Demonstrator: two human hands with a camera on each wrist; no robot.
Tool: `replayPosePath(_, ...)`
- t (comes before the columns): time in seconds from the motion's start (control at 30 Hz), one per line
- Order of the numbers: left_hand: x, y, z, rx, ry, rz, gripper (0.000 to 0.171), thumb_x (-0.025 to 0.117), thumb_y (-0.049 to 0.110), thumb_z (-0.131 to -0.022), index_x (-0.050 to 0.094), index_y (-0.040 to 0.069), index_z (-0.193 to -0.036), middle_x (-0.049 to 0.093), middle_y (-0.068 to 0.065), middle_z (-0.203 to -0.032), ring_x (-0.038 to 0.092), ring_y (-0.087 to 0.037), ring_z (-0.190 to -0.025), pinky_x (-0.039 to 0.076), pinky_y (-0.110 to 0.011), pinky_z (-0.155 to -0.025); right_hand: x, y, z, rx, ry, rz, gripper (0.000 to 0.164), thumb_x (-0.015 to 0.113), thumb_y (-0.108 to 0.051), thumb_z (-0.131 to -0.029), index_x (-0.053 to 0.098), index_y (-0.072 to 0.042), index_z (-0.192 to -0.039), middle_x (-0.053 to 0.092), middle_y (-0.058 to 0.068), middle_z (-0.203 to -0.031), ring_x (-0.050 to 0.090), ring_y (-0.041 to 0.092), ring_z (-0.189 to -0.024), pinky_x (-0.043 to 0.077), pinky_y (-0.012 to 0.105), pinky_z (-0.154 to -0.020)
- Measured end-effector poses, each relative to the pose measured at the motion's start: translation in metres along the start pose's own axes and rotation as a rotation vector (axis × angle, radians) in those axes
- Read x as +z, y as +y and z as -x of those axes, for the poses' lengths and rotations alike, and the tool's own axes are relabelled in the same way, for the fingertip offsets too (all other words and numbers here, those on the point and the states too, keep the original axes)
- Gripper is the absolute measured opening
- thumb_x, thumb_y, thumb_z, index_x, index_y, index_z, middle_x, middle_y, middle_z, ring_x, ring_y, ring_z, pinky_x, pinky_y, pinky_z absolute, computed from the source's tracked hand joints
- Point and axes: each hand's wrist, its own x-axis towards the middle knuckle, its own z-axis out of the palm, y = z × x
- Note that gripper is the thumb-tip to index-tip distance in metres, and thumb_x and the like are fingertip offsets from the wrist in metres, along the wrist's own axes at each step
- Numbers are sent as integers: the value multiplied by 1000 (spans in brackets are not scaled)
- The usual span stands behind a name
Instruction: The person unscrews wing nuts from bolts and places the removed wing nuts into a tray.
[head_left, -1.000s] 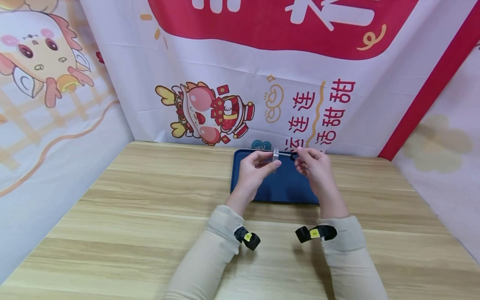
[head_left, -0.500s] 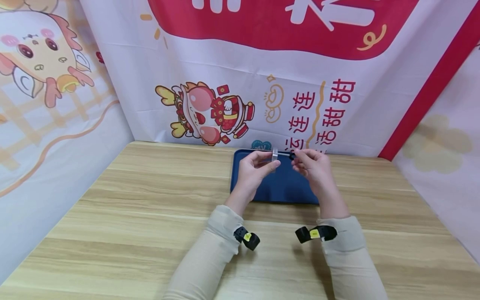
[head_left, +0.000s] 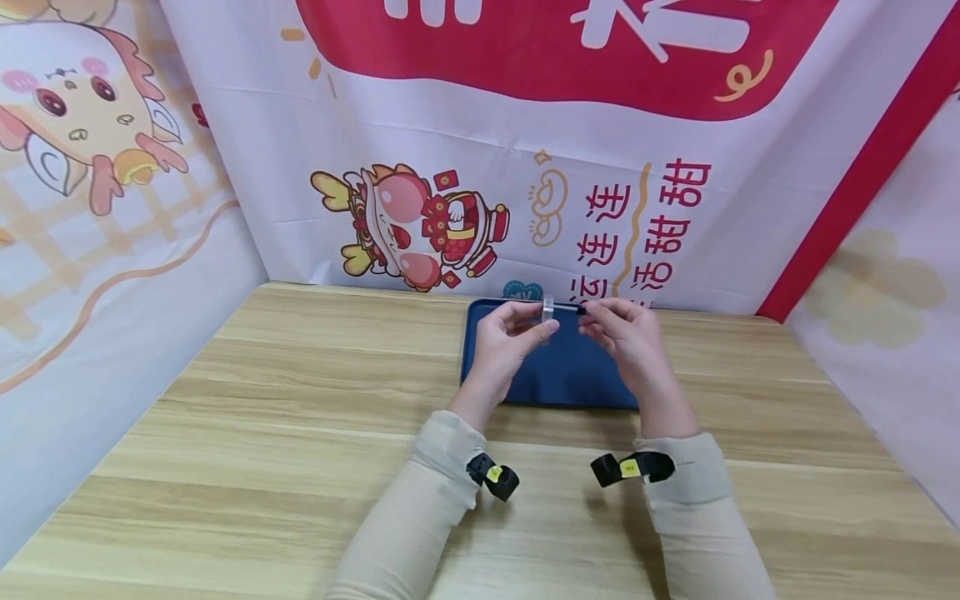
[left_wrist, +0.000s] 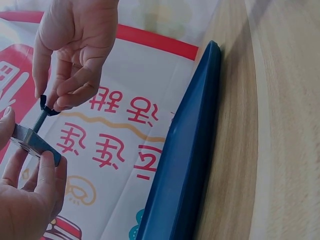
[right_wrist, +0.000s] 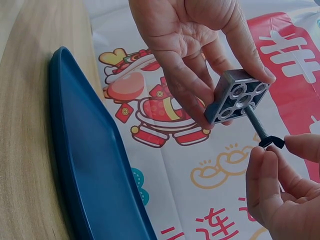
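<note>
My left hand [head_left: 498,346] grips a small square metal block [right_wrist: 231,106] by its edges, between thumb and fingers. Ring-shaped holes show on the block's face in the right wrist view. A wing screw [right_wrist: 256,123] with a threaded metal shaft stands in the block's central hole. Its black winged head [left_wrist: 46,106] is pinched by the fingertips of my right hand [head_left: 636,340]. A length of bare thread shows between block and head. Both hands are held up over the blue tray.
A blue tray [head_left: 558,375] lies on the wooden table [head_left: 300,400] near its back edge. Printed cloth [head_left: 420,125] hangs right behind the table, and more covers both sides. A black strap device [head_left: 630,468] sits on each wrist.
My right hand has shifted slightly left, toward the block, and the black wings have turned in its fingertips. The left hand with the block has drifted very slightly left.
</note>
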Motion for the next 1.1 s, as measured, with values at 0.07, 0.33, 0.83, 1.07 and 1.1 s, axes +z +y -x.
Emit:
replayPosePath(0.07, 0, 0, 0, 1, -1, -2, 35, 77, 14, -86, 68, 8, -119, 70, -10, -121, 64, -25, -109, 58, -30, -93, 0, 0, 0, -4, -6, 11, 12, 64, -17, -97, 72, -16, -87, 69, -3, -83, 69, 9, -77, 58, 17, -81)
replayPosePath(0.33, -2, 0, -1, -3, 2, 1, 34, 77, 15, -87, 68, 9, -119, 70, -9, -120, 65, -20, -105, 58, -30, -93, -1, 1, 0, -12, -14, 35, 13, 68, -19, -95, 70, -9, -102, 65, -1, -100, 70, 9, -84, 56, 15, -88)
replayPosePath(0.83, -3, 2, -1, -26, 10, 12, 33, 77, 14, -87, 68, 9, -118, 70, -9, -120, 66, -17, -102, 58, -30, -92, -1, 2, -1, -63, -46, 122, 15, 65, -9, -95, 67, -6, -110, 65, -3, -98, 68, 9, -89, 54, 15, -90)
replayPosePath(1.07, -2, 2, 0, -18, 6, 18, 34, 77, 13, -87, 68, 8, -119, 71, -10, -119, 66, -16, -101, 58, -30, -91, -1, 5, -3, -106, -46, 121, 12, 62, 0, -95, 66, -10, -100, 66, -5, -90, 67, 8, -84, 56, 16, -86)
replayPosePath(1.1, -2, 2, -1, -15, 6, 20, 34, 77, 13, -87, 68, 8, -119, 71, -11, -119, 66, -16, -100, 59, -30, -91, -1, 6, -2, -112, -49, 118, 12, 61, 1, -95, 66, -10, -98, 66, -5, -89, 67, 8, -84, 57, 17, -85)
